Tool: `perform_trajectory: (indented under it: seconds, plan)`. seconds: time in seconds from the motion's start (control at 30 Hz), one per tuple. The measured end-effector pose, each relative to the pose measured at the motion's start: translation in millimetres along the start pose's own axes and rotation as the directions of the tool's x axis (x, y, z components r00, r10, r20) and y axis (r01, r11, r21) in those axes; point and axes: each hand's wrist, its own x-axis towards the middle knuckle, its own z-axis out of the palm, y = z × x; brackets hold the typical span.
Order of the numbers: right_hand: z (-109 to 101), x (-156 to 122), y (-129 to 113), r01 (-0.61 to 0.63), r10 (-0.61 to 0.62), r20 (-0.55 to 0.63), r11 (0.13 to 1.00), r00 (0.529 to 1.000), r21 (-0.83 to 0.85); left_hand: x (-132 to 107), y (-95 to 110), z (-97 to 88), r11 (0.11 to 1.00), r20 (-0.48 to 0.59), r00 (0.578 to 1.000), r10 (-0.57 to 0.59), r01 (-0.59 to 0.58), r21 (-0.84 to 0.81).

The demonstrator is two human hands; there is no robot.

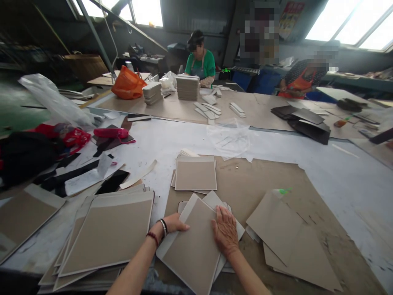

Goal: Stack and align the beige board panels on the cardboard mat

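A brown board panel with pale edging (193,241) lies slanted in front of me on other panels that stick out beneath it. My left hand (175,223) grips its left edge, thumb on top and the other fingers mostly hidden. My right hand (226,231) lies flat, fingers stretched out, over the right edge of the panel and the one under it. Just beyond sits a small stack of similar panels (195,174). To the left is a taller stack of panels (113,225), and plain brown boards (288,229) lie to the right.
A brown sheet (264,176) covers part of the white tabletop (153,141). At left are black strips, a pink pouch (111,132) and a plastic bag (58,100). Across the table, two people work near stacked strips (188,88), an orange bag (128,82) and dark panels (307,119).
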Motion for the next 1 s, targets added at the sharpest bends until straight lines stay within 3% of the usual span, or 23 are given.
perform_trajectory:
  seconds: [0.17,0.27,0.33,0.37,0.4,0.47,0.5,0.53,0.57,0.6,0.63,0.77,0.83,0.9,1.0]
  plan:
    - [-23.7,17.2,6.3,-0.070,0.073,-0.008,0.977,0.997,0.203,-10.7,25.1,-4.8,0.996,0.077,0.994,0.079,-0.083,0.043]
    - [-49.9,51.0,14.8,-0.181,0.078,0.229,0.862,0.970,0.473,-12.9,57.1,-11.6,0.967,0.090,0.990,0.108,-0.126,0.223]
    - [-62.6,78.1,21.3,-0.269,0.070,0.328,0.744,0.942,0.612,-12.4,80.6,-17.8,0.894,-0.035,0.975,0.219,-0.187,0.407]
    - [-65.8,91.8,24.2,-0.298,0.097,0.326,0.695,0.940,0.654,-11.5,91.2,-21.4,0.842,-0.138,0.935,0.328,-0.223,0.492]
    - [-66.4,105.3,26.8,-0.316,0.145,0.298,0.662,0.944,0.680,-9.9,100.2,-25.2,0.785,-0.253,0.853,0.457,-0.253,0.566]
    - [-59.7,131.4,30.1,-0.335,0.253,0.223,0.637,0.942,0.695,-2.9,111.4,-33.2,0.686,-0.451,0.587,0.672,-0.264,0.678]
    - [-53.1,143.4,30.8,-0.342,0.287,0.199,0.637,0.937,0.691,3.0,113.3,-37.0,0.655,-0.510,0.461,0.726,-0.242,0.716]
    - [-45.0,154.5,31.1,-0.347,0.311,0.181,0.642,0.933,0.684,10.8,112.6,-40.4,0.637,-0.539,0.376,0.754,-0.216,0.740]
    - [-36.4,164.2,31.0,-0.355,0.335,0.165,0.648,0.927,0.675,20.3,109.9,-43.4,0.628,-0.553,0.332,0.765,-0.192,0.754]
    - [-27.9,172.4,30.7,-0.367,0.361,0.153,0.657,0.920,0.659,31.3,105.7,-45.7,0.627,-0.559,0.321,0.764,-0.169,0.760]
    - [-20.2,178.9,30.5,-0.384,0.388,0.141,0.670,0.911,0.635,43.2,100.6,-47.4,0.628,-0.559,0.337,0.758,-0.146,0.764]
    - [-2.3,194.5,27.8,-0.441,0.480,0.050,0.753,0.876,0.489,91.6,83.8,-47.9,0.632,-0.556,0.435,0.709,-0.040,0.774]
    - [3.8,203.7,22.5,-0.353,0.383,-0.028,0.874,0.923,0.334,113.4,81.3,-46.8,0.617,-0.547,0.448,0.707,-0.014,0.787]
    - [14.3,216.0,14.4,-0.163,0.171,-0.050,0.976,0.984,0.143,133.8,80.4,-46.8,0.591,-0.524,0.446,0.726,-0.013,0.807]
    - [38.0,231.0,3.4,0.050,-0.050,-0.004,0.999,0.999,-0.002,159.8,74.9,-48.5,0.532,-0.476,0.447,0.757,0.001,0.847]
